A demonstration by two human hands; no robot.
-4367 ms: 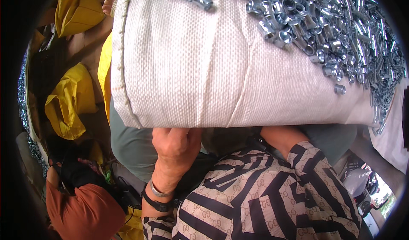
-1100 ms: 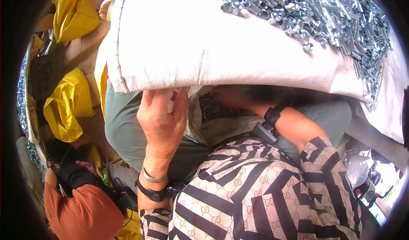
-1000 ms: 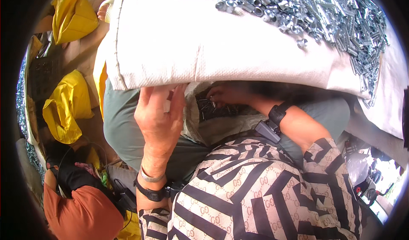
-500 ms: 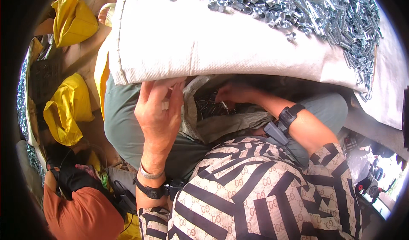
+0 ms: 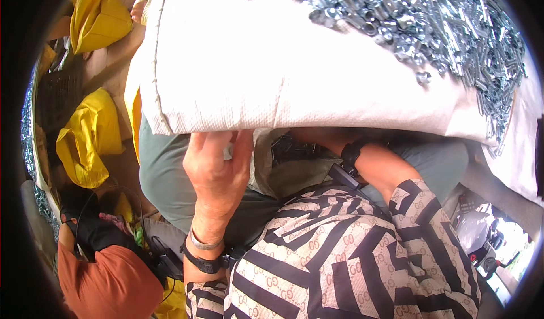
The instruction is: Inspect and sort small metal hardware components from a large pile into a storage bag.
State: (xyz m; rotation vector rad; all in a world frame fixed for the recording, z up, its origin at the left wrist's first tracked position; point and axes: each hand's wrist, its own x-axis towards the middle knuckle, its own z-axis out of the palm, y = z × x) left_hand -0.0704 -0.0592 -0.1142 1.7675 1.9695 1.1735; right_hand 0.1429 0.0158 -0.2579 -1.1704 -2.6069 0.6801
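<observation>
My left hand (image 5: 218, 169) is raised to the near edge of a white woven sheet (image 5: 226, 64). Its fingers are bent and drawn together with the thumb; the tips go under the edge, so what they hold is hidden. Between my knees lies an open greyish sack (image 5: 263, 166) with dark metal pieces (image 5: 292, 149) in it. My right hand (image 5: 309, 135) reaches over this sack from the right, mostly covered by the sheet's edge and in shadow, its fingers out of sight.
Shiny metal tube pieces (image 5: 453, 35) are heaped on the sheet at the far right. Yellow bags (image 5: 90, 135) stand at the left. A person in an orange top (image 5: 113, 285) is at the lower left. Bright items and cables lie at the right.
The sheet's edge and metal heap sit lower in the picture. My right hand has gone farther under the edge, and its forearm is lower and more to the left. My left hand stays at the edge.
</observation>
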